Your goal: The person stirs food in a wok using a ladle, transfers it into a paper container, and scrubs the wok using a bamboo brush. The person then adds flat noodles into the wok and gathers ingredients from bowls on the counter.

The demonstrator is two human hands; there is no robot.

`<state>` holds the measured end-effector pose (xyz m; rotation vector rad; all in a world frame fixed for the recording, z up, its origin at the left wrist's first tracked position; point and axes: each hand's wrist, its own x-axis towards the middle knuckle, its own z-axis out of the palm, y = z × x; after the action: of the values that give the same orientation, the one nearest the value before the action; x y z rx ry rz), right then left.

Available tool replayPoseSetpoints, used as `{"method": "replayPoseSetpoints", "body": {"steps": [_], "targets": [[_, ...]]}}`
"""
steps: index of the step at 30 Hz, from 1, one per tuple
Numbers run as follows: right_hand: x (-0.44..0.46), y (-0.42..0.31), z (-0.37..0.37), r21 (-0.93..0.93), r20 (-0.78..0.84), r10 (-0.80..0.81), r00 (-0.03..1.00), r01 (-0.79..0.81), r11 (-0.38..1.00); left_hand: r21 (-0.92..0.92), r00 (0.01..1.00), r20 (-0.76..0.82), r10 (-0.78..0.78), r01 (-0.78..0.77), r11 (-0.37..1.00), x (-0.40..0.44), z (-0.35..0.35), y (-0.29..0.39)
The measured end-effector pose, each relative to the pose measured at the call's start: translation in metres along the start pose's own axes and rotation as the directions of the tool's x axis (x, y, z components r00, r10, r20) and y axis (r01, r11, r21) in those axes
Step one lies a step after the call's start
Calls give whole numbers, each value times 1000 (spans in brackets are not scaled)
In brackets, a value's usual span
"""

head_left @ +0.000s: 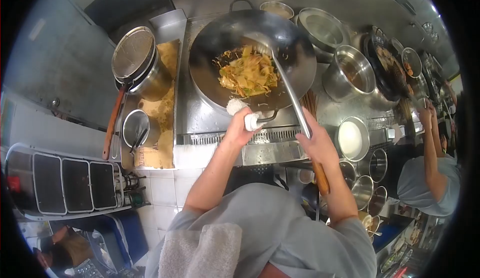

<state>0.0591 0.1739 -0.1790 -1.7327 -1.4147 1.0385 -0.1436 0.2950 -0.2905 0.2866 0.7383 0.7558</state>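
Observation:
A large dark wok (210,43) sits on the burner in front of me, with stir-fried noodles and vegetables (247,73) heaped in its middle. My left hand (240,129) is closed around a white cloth (252,121) at the wok's near handle (269,117). My right hand (318,140) grips the long metal shaft of a wok ladle (291,90), whose wooden end (321,178) passes below the wrist. The ladle's head lies in the wok at the far side of the food, partly hidden there.
On the left a strainer (133,53) rests over a steel pot (156,83), with a smaller pot (140,128) nearer. On the right stand a steel pot (349,73) and a bowl of white contents (351,139). Another person (432,173) works at a second wok (387,65).

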Motion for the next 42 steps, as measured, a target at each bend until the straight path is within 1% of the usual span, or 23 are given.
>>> {"method": "replayPoseSetpoints", "body": {"steps": [2,4,5,8,12,16,17,18,19,20,23,24,25,28,31,32,34,35,36,38,39,40,42], "targets": [[3,7,1,-89,-123,-244,962,235,968,9,1000,5,12,-12,1000,-1,4,1],[-2,-2,5,-7,-172,-213,962,215,977,-38,1000,-23,3,-4,999,-5,10,5],[-10,-22,5,296,-78,10,997,14,955,-50,999,-33,8,-9,999,-7,12,8],[-20,-30,10,386,6,28,1000,-28,922,-78,1000,12,1,0,997,-1,7,18],[-20,-46,10,358,113,30,993,-69,931,-57,999,41,-26,29,998,21,-7,32],[-36,-68,-25,245,251,138,958,-201,948,-61,1000,11,13,-12,998,50,-17,37],[-47,-86,-40,75,287,201,937,-231,970,-142,1000,-16,1,-3,990,28,-3,35],[-56,-100,-49,-52,335,219,916,-215,975,-96,994,-105,14,-24,995,10,6,29],[-64,-111,-57,-184,377,243,894,-184,965,-55,1000,-5,-24,24,998,-9,6,24],[-67,-116,-63,-309,415,274,868,-148,939,16,998,47,-44,44,999,-29,11,23],[-37,-63,-49,-462,423,-91,902,301,834,10,999,35,-25,25,1000,-15,12,34],[-20,-64,-37,-472,376,22,926,170,865,-15,1000,-6,3,-3,1000,6,9,39],[-2,-66,-22,-482,333,142,932,39,876,-59,1000,26,-12,13,998,39,-14,33],[42,-8,13,-427,178,-178,968,239,872,-126,994,29,108,-103,987,19,-14,-9],[33,4,19,-360,54,-387,921,379,852,-74,998,35,50,-47,996,-42,5,-33],[25,-8,8,-338,84,-298,951,309,889,-67,998,50,40,-36,997,-52,14,-32],[-1,-28,-16,-306,179,-85,980,137,942,-152,999,10,37,-35,988,-13,0,-17],[-7,-17,-24,-341,187,-160,969,217,915,-114,994,-88,70,-80,990,-2,16,2],[-22,-26,-33,-334,251,-36,967,121,935,-73,978,-177,108,-123,990,2,27,12],[-43,-66,-74,-366,343,169,924,-34,930,-24,991,-97,90,-93,995,-11,18,7],[-46,-50,-90,-317,412,69,909,73,946,43,998,-49,35,-32,999,-33,25,10],[-46,-47,-98,-411,435,42,899,157,898,97,995,86,48,-56,994,-38,23,11],[-14,0,-81,-413,393,-208,895,375,830,27,994,-102,40,-38,999,-24,30,18]]}}
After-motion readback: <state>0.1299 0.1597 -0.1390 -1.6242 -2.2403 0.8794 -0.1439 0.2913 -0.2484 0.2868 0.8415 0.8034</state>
